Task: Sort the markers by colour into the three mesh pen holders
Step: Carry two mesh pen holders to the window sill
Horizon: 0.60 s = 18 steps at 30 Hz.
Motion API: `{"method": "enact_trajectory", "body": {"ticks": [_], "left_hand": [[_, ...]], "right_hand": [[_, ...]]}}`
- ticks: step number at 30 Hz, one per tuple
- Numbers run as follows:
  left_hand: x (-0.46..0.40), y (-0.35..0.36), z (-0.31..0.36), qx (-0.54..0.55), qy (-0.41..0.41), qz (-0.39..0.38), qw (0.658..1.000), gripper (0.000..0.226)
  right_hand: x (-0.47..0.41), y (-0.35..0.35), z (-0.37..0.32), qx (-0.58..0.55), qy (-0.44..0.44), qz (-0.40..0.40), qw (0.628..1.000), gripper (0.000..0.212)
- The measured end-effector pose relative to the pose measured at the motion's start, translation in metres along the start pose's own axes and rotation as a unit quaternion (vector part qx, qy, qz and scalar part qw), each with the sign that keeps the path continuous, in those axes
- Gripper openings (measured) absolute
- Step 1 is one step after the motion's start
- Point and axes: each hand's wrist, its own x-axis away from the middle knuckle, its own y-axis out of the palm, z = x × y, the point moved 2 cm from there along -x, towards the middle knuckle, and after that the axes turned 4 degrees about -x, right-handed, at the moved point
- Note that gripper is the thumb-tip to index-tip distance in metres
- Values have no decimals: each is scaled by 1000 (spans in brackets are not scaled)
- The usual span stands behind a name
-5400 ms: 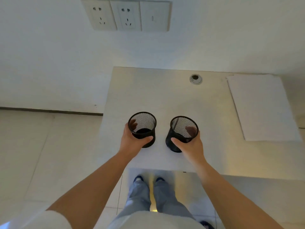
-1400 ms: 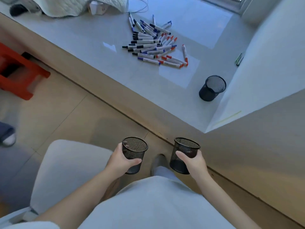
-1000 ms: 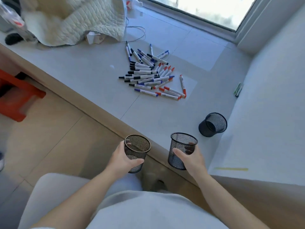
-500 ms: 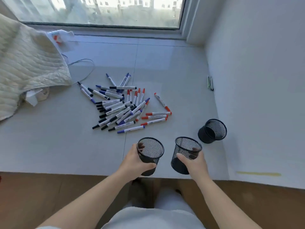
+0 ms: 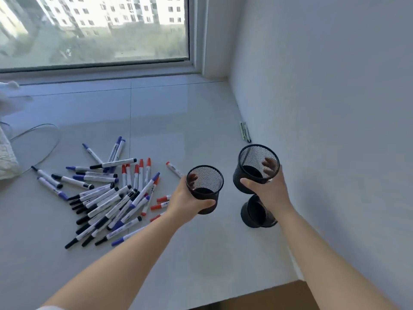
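Observation:
My left hand (image 5: 187, 202) grips an empty black mesh pen holder (image 5: 204, 182) above the tiled ledge. My right hand (image 5: 271, 190) grips a second empty mesh holder (image 5: 258, 163), held higher and nearer the wall. The third mesh holder (image 5: 257, 212) stands on the ledge just below my right hand, partly hidden by my wrist. A loose pile of markers (image 5: 107, 195) with black, blue and red caps lies on the ledge to the left of my left hand. My left forearm covers a few of the red ones.
A white wall (image 5: 324, 108) rises close on the right, with a small green and black item (image 5: 245, 132) at its foot. A window (image 5: 93, 30) closes the far side. A cable (image 5: 44, 139) and white fabric (image 5: 6, 157) lie at the left. The ledge's front edge (image 5: 245, 294) is near me.
I have carried both holders from a desk across the room to the window ledge. Since half a second ago both hands have moved forward over the ledge, the right one above the standing holder.

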Motion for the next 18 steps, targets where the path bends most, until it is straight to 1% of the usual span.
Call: {"method": "enact_trajectory", "body": {"ticks": [6, 10, 14, 18], "left_hand": [[-50, 33, -2, 47, -17, 38, 998, 80], [-73, 53, -5, 23, -29, 53, 998, 81], [-86, 65, -8, 12, -24, 67, 997, 82], [-95, 70, -6, 26, 0, 54, 998, 84]], "right_hand": [[-64, 3, 35, 75, 16, -31, 997, 84], [-88, 8, 57, 120, 20, -52, 991, 75], [-101, 10, 72, 110, 29, -61, 992, 74], [-108, 8, 80, 95, 53, -54, 993, 79]]}}
